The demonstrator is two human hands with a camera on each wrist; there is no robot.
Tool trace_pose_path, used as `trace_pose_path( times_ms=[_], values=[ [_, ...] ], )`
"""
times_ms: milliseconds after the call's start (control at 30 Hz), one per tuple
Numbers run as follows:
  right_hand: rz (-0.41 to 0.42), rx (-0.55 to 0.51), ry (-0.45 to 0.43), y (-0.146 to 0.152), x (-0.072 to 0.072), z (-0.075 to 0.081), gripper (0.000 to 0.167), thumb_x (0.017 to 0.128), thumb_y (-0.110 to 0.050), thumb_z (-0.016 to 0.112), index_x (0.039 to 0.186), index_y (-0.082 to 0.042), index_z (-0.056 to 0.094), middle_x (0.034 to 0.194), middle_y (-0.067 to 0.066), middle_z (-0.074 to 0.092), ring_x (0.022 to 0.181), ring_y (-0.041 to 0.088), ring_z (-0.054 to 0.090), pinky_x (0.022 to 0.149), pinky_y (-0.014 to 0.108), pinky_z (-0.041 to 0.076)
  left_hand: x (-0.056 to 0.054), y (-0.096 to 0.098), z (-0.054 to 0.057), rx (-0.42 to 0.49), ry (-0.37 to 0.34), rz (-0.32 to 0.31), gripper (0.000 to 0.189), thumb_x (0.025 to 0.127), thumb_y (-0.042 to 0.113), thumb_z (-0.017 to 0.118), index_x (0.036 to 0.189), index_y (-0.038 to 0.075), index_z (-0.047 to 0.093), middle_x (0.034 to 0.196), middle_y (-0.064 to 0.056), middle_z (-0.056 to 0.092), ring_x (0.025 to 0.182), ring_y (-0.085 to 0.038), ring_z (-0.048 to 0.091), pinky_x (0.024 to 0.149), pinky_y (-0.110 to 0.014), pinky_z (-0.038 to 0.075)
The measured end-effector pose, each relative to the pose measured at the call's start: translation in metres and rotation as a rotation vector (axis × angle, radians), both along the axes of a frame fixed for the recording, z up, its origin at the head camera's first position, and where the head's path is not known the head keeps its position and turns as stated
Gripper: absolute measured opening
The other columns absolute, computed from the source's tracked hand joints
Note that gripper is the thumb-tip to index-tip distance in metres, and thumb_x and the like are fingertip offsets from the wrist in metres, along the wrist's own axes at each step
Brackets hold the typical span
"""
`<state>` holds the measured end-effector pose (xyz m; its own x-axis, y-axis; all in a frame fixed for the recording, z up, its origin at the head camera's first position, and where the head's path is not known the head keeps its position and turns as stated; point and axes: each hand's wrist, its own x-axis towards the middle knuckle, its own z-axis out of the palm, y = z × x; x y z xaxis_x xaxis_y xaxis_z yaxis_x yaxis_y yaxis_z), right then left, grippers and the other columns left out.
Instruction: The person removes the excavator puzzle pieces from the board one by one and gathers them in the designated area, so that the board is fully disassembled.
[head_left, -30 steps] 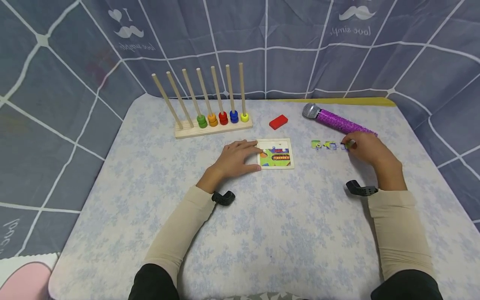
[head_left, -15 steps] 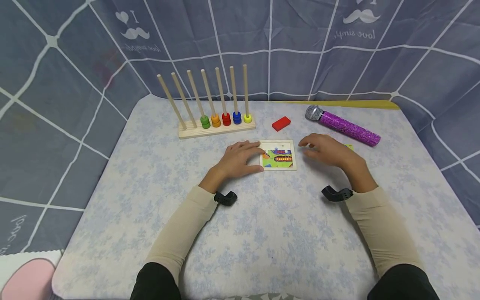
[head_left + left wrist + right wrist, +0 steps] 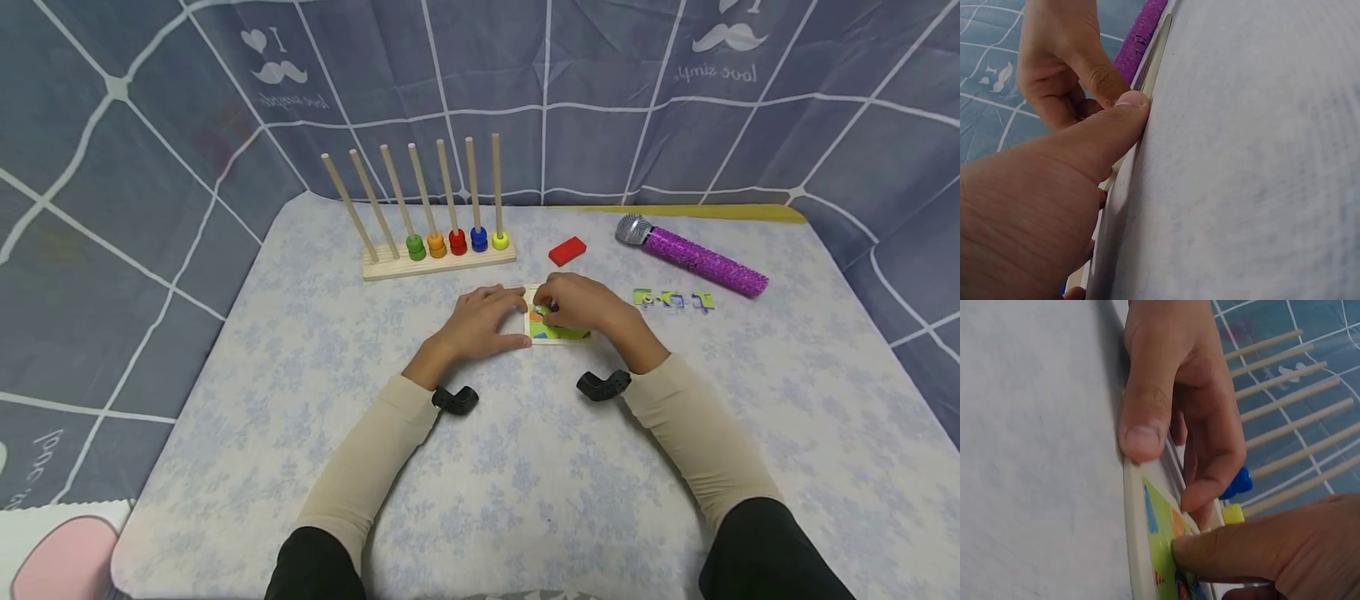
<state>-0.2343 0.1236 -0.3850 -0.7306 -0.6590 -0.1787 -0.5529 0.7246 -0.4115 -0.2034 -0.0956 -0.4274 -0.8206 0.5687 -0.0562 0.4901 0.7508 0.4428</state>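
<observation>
A small jigsaw puzzle in a pale wooden frame (image 3: 558,342) lies mid-table, its green picture partly covered by my right hand (image 3: 583,302). My left hand (image 3: 477,323) holds the frame's left end, thumb at the near corner and index finger at the far one. In the right wrist view the left thumb (image 3: 1143,440) presses the frame's rim. Over the picture, my right thumb and fingers pinch a puzzle piece (image 3: 553,307), mostly hidden by them. Several loose pieces, among them a green one (image 3: 642,297), lie in a row to the right.
Behind the left hand stands a wooden peg rack (image 3: 442,265) with coloured rings on several pegs. A red block (image 3: 567,251) lies behind the puzzle. A purple glitter microphone (image 3: 701,260) lies at the back right. A grey curtain (image 3: 495,75) hangs behind the table.
My right hand picked up a piece at the right-hand row and moved left, onto the puzzle. The left hand stays at the frame. The head view has shifted slightly.
</observation>
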Motion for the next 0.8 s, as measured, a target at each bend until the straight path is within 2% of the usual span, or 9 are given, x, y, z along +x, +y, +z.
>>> trace_pose_path(
  times_ms=[100, 233, 367, 467, 667, 800],
  values=[
    [-0.026, 0.0, -0.04, -0.002, 0.001, -0.001, 0.029, 0.092, -0.008, 0.073, 0.12, 0.001, 0.071, 0.112, 0.015, 0.065, 0.104, 0.029, 0.061, 0.094, 0.046, 0.048, 0.0, 0.0, 0.0, 0.004, -0.003, 0.005, 0.047, 0.093, 0.058, 0.066, 0.127, 0.026, 0.057, 0.162, 0.004, 0.033, 0.148, -0.031, 0.025, 0.11, -0.06, 0.023],
    [-0.049, -0.065, -0.087, -0.002, 0.0, -0.004, 0.026, 0.093, -0.005, 0.072, 0.117, 0.003, 0.069, 0.111, 0.016, 0.063, 0.104, 0.03, 0.06, 0.094, 0.045, 0.048, -0.001, -0.002, -0.001, -0.002, 0.017, 0.008, 0.045, 0.093, 0.057, 0.067, 0.124, 0.026, 0.058, 0.161, 0.004, 0.034, 0.147, -0.031, 0.026, 0.11, -0.06, 0.024],
    [-0.044, -0.085, -0.129, 0.0, -0.002, -0.009, 0.032, 0.094, -0.006, 0.069, 0.124, 0.005, 0.064, 0.119, 0.02, 0.06, 0.111, 0.032, 0.057, 0.098, 0.046, 0.046, 0.0, -0.002, -0.002, 0.006, 0.009, 0.01, 0.043, 0.093, 0.056, 0.067, 0.123, 0.027, 0.058, 0.161, 0.004, 0.035, 0.147, -0.031, 0.027, 0.109, -0.06, 0.024],
    [-0.042, -0.075, -0.136, 0.003, -0.003, -0.012, 0.036, 0.095, -0.008, 0.068, 0.129, 0.004, 0.062, 0.123, 0.02, 0.059, 0.112, 0.031, 0.056, 0.098, 0.045, 0.045, 0.001, -0.002, -0.002, 0.016, -0.006, 0.006, 0.042, 0.093, 0.056, 0.067, 0.123, 0.028, 0.058, 0.162, 0.004, 0.034, 0.147, -0.032, 0.026, 0.109, -0.06, 0.023],
    [-0.036, -0.123, -0.124, 0.007, -0.003, -0.014, 0.031, 0.093, -0.005, 0.07, 0.123, 0.003, 0.066, 0.111, 0.017, 0.057, 0.096, 0.028, 0.057, 0.088, 0.043, 0.048, 0.001, 0.0, 0.0, 0.015, -0.002, -0.002, 0.042, 0.094, 0.056, 0.065, 0.124, 0.027, 0.058, 0.162, 0.004, 0.034, 0.148, -0.031, 0.025, 0.11, -0.06, 0.023],
    [-0.03, -0.158, -0.121, 0.007, -0.003, -0.014, 0.03, 0.092, -0.003, 0.071, 0.12, 0.003, 0.065, 0.108, 0.016, 0.055, 0.094, 0.028, 0.057, 0.088, 0.042, 0.048, 0.001, 0.0, 0.001, 0.007, -0.004, -0.003, 0.042, 0.095, 0.055, 0.064, 0.125, 0.027, 0.058, 0.162, 0.004, 0.034, 0.148, -0.031, 0.025, 0.11, -0.059, 0.023]
  ],
)
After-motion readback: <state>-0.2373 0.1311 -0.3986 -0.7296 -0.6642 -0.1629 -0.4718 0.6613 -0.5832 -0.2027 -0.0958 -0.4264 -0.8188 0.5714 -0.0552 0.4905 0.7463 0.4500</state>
